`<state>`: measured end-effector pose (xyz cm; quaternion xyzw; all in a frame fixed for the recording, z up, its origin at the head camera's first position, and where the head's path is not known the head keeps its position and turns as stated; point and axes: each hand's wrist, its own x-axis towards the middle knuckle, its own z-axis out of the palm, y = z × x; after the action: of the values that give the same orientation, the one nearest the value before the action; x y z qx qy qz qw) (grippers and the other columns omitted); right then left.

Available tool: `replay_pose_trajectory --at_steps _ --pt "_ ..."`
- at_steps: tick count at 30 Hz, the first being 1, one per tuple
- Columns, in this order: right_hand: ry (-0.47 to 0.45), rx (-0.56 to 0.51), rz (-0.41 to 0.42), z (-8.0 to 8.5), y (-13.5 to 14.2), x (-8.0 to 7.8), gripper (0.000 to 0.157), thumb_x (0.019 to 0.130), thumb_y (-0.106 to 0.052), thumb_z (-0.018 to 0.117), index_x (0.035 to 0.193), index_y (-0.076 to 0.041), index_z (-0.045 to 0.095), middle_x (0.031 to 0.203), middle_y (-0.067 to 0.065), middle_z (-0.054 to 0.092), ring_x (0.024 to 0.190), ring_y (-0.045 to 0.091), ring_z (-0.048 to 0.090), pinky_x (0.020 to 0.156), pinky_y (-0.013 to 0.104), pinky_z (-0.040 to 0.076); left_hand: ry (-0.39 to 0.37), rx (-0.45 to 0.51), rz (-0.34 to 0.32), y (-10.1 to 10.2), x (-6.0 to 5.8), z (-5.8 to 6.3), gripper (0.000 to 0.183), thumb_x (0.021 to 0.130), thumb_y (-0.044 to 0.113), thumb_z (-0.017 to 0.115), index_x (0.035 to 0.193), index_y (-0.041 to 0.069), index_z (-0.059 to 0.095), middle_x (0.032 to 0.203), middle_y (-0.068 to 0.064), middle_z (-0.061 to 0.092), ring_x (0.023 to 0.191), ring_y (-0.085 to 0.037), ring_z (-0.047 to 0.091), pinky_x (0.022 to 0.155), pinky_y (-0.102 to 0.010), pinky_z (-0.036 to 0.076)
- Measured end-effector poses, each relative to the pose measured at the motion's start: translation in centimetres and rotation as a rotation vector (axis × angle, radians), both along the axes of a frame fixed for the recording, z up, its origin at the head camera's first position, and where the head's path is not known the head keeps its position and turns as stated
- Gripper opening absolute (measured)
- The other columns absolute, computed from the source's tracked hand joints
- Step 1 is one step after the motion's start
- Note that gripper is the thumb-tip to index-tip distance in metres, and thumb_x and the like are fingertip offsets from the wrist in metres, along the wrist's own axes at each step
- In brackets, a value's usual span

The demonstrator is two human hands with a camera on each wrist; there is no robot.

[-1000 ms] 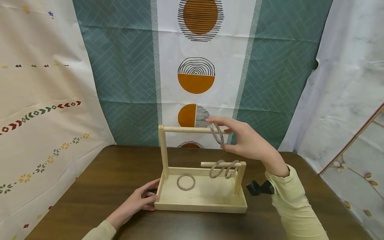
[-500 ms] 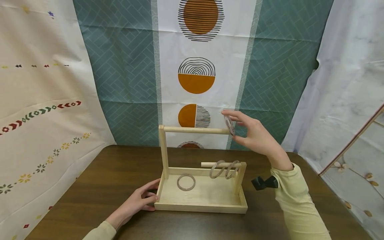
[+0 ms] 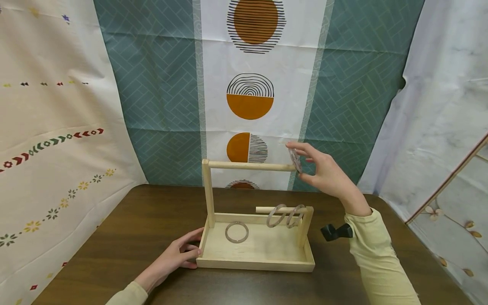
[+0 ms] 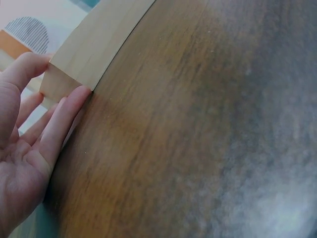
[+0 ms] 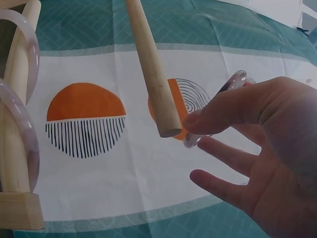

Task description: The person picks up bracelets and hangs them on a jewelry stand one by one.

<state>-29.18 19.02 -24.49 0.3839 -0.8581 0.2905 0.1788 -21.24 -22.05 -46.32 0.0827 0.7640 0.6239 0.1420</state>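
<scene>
In the head view, my right hand (image 3: 324, 171) pinches a translucent pale bangle (image 3: 295, 160) between thumb and fingers. The bangle is at the free right end of the stand's upper bar (image 3: 251, 166); whether it encircles the bar is hard to tell. In the right wrist view, the bangle (image 5: 192, 141) is mostly behind my thumb, beside the bar's round tip (image 5: 171, 130). My left hand (image 3: 177, 254) touches the left end of the wooden bangle stand (image 3: 255, 264), fingers fairly straight against its corner (image 4: 62, 84). Two bangles (image 3: 276, 216) hang on the lower bar (image 3: 263, 209).
One more bangle (image 3: 237, 232) lies flat in the stand's tray base. The stand sits on a dark brown wooden table (image 3: 152, 216). Patterned cloths (image 3: 160, 84) hang behind and at both sides. A black device (image 3: 336, 232) is at my right wrist.
My right hand has moved right along the upper bar with the bangle, to the bar's free end. The left hand, the stand and the other bangles look unmoved.
</scene>
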Motion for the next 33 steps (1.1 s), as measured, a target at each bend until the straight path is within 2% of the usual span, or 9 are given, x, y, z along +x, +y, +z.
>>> replay_pose_trajectory --at_steps 6,11,20,23,29,33 --pt "-0.009 0.016 -0.007 -0.7 0.0 -0.4 0.080 0.080 0.016 0.067 0.149 -0.015 0.040 0.151 0.015 0.047 0.132 0.040 0.050 0.102 0.060 0.046 0.001 -0.001 -0.002 0.0 0.0 -0.1 0.070 0.096 0.025 0.065 0.156 0.017 0.030 0.151 -0.025 0.034 0.111 -0.021 0.060 0.080 -0.042 0.060" --pt "-0.039 0.026 -0.007 -1.1 -0.3 -0.8 0.079 0.081 0.013 0.067 0.148 -0.016 0.039 0.151 0.013 0.047 0.134 0.038 0.049 0.104 0.060 0.045 -0.003 -0.003 0.005 0.1 0.0 0.0 0.071 0.096 0.025 0.066 0.156 0.017 0.030 0.151 -0.025 0.035 0.111 -0.021 0.060 0.080 -0.042 0.060" --pt "-0.051 0.039 0.011 -1.4 -1.5 -1.1 0.078 0.079 0.007 0.074 0.146 -0.015 0.040 0.147 0.014 0.051 0.132 0.036 0.052 0.105 0.059 0.044 0.005 -0.001 0.000 0.0 0.1 0.0 0.070 0.096 0.025 0.065 0.156 0.016 0.030 0.151 -0.025 0.034 0.111 -0.021 0.059 0.080 -0.042 0.060" --pt "-0.053 0.053 0.016 -1.4 -1.9 -1.0 0.077 0.078 0.004 0.078 0.144 -0.014 0.042 0.145 0.014 0.054 0.131 0.037 0.054 0.104 0.057 0.046 0.007 -0.001 -0.005 0.0 0.1 0.0 0.070 0.096 0.025 0.065 0.156 0.016 0.030 0.151 -0.025 0.034 0.111 -0.021 0.059 0.080 -0.042 0.060" --pt "-0.065 0.077 0.037 -1.5 -2.8 -1.0 0.078 0.076 0.001 0.080 0.143 -0.012 0.043 0.141 0.013 0.056 0.123 0.032 0.062 0.093 0.050 0.054 0.008 0.002 -0.009 -0.1 0.0 -0.1 0.069 0.096 0.024 0.065 0.156 0.016 0.030 0.151 -0.024 0.034 0.111 -0.021 0.060 0.080 -0.042 0.060" --pt "-0.081 0.079 0.066 -1.5 -3.2 -1.0 0.078 0.077 0.000 0.081 0.143 -0.011 0.042 0.142 0.012 0.055 0.124 0.030 0.062 0.096 0.047 0.054 0.008 0.003 -0.005 -0.2 0.0 -0.1 0.070 0.096 0.024 0.065 0.156 0.016 0.030 0.151 -0.024 0.035 0.110 -0.021 0.060 0.080 -0.042 0.060"
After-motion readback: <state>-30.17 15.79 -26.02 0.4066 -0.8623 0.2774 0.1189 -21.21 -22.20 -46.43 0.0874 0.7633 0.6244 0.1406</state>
